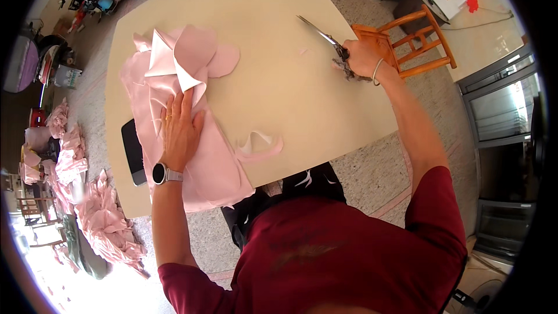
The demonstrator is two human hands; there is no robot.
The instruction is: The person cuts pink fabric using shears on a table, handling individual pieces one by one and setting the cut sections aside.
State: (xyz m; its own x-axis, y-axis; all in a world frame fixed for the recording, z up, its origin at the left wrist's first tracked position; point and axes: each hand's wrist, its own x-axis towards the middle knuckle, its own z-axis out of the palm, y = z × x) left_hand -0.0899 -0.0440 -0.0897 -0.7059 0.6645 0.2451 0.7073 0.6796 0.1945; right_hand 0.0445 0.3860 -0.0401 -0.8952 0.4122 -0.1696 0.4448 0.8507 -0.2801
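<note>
My left hand (pixel 181 131) lies flat, fingers stretched out, on a pile of pink satin fabric (pixel 212 166) along the table's left side. Folded and curved pieces of the same cloth, some showing a white underside, are heaped just beyond my fingertips. Toward the table's right edge, my right hand (pixel 363 58) is closed around a pair of scissors (pixel 328 37), their blades pointing away to the far left. Dark, frayed-looking wrapping shows around the scissor handles. A narrow curved scrap of pink cloth (pixel 261 150) rests near the front edge, apart from both hands.
A black phone (pixel 133 151) lies at the left edge of the cream table (pixel 267 40), partly beside the cloth. Wooden chairs stand at the right (pixel 407 40) and far side. Heaps of pink fabric (pixel 104 221) cover the floor at left. A glass-fronted cabinet (pixel 503 116) is at right.
</note>
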